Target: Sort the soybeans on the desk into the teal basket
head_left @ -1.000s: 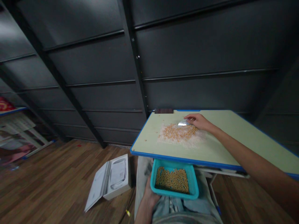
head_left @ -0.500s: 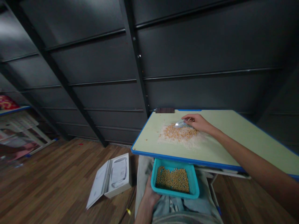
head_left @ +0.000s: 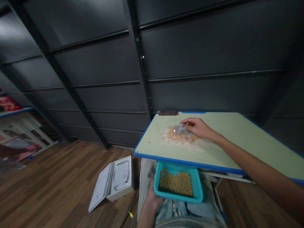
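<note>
My right hand (head_left: pixel 199 127) reaches across the pale green table (head_left: pixel 228 142) and grips a shiny metal spoon (head_left: pixel 178 129) at the far edge of a pile of yellow beans (head_left: pixel 180 138) mixed with white grains. My left hand (head_left: pixel 152 198) holds a teal plastic tray (head_left: pixel 178 183) on my lap, just under the table's blue front edge. The tray is filled with several yellow beans.
An open white box (head_left: pixel 114 182) lies on the wooden floor left of my legs. A dark metal wall with slanted beams (head_left: pixel 140 63) stands behind the table. A few stray beans lie on the table's left part. Papers and frames (head_left: pixel 16 133) lie at the far left.
My right hand has slid the spoon leftward along the back of the bean pile. The left hand and tray stay in place.
</note>
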